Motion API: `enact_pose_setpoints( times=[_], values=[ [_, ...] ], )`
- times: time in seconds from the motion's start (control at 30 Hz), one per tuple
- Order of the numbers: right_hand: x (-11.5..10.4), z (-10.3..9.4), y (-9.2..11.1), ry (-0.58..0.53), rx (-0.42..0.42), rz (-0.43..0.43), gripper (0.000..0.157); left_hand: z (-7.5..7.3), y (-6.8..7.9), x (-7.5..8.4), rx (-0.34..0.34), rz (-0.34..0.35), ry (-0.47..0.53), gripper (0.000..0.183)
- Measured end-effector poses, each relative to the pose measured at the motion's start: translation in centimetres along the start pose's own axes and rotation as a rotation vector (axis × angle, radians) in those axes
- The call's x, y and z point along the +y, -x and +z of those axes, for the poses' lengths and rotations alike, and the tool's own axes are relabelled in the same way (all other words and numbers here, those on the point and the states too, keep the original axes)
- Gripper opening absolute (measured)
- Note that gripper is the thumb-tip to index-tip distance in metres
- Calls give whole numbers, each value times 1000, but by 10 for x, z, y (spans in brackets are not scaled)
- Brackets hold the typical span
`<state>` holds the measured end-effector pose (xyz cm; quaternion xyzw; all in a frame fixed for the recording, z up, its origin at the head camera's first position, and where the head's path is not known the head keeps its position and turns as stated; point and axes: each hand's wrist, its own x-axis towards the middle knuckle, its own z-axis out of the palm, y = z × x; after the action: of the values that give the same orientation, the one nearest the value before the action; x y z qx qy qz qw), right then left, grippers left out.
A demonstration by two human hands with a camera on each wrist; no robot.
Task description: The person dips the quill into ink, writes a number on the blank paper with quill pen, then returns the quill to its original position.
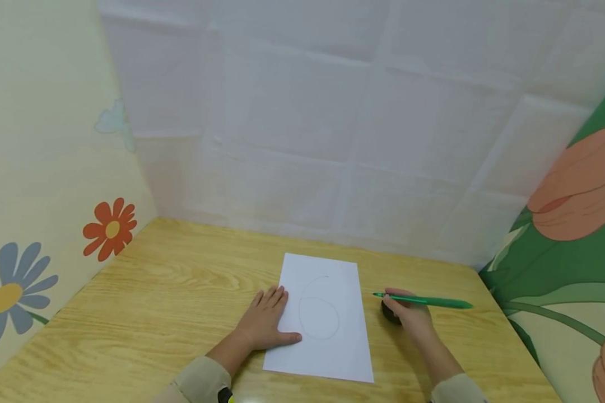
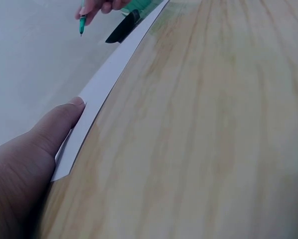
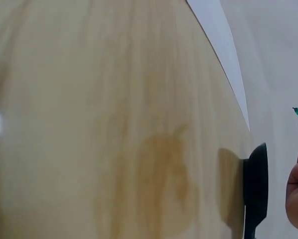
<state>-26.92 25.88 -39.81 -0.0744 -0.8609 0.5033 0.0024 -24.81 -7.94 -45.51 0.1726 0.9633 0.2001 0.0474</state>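
A sheet of white paper (image 1: 350,313) lies on the wooden table, with a thin curved line like a figure 6 (image 1: 339,322) drawn on it. My left hand (image 1: 265,323) rests spread over the paper's left edge, fingers straight; the left wrist view shows its thumb (image 2: 57,127) on the sheet. To the right of the paper, my right hand (image 1: 414,320) pinches a green pen (image 1: 443,303), its tip pointing left toward the sheet. Beneath that hand is a small black object (image 1: 389,314), partly hidden; in the right wrist view the black object (image 3: 256,184) stands on the tabletop.
The wood-grain table (image 1: 181,291) reaches back to a creased white cloth (image 1: 292,123). A flower-printed panel (image 1: 45,140) borders the left side, and another printed panel (image 1: 580,190) borders the right.
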Motion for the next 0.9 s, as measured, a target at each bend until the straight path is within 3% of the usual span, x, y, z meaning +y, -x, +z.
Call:
enact_pose_setpoints(
  times=[0.3,0.5,0.7,0.8,0.9],
  values=[
    [8,-15,6,47,27,15,52,2,0,-2,0,3,-2,109],
    [14,-24,7,-25,59,47,53,2,0,-2,4,4,2,109],
    [18,-33,6,-65,29,58,56,2,1,-1,-1,2,-3,109],
    [19,-36,6,-95,36,52,51,2,1,-1,5,5,-4,109],
    [19,-38,6,-135,62,35,35,2,0,-1,6,3,-4,110]
  ],
)
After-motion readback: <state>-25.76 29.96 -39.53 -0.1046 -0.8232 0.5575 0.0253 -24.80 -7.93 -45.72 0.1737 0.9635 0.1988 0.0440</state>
